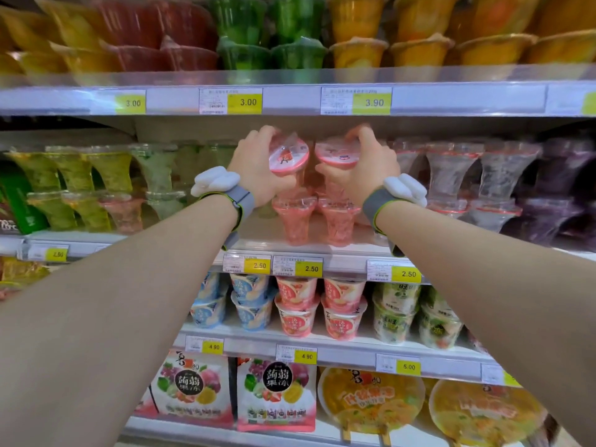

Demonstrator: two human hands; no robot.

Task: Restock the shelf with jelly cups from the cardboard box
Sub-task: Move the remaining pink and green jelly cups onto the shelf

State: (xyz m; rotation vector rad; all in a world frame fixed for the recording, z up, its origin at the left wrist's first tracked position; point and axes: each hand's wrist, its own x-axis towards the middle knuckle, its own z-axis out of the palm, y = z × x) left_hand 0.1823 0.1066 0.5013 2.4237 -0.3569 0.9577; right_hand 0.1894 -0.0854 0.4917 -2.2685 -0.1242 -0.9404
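Observation:
My left hand grips a pink jelly cup by its lid and side, tilted toward me. My right hand holds a second pink jelly cup the same way. Both cups hover side by side above two pink jelly cups standing on the middle shelf, just under the shelf above. The cardboard box is out of view.
Green and yellow jelly cups stand stacked to the left, clear and purple ones to the right. The upper shelf edge with price tags hangs close over my hands. Lower shelves hold tubs and jelly bags.

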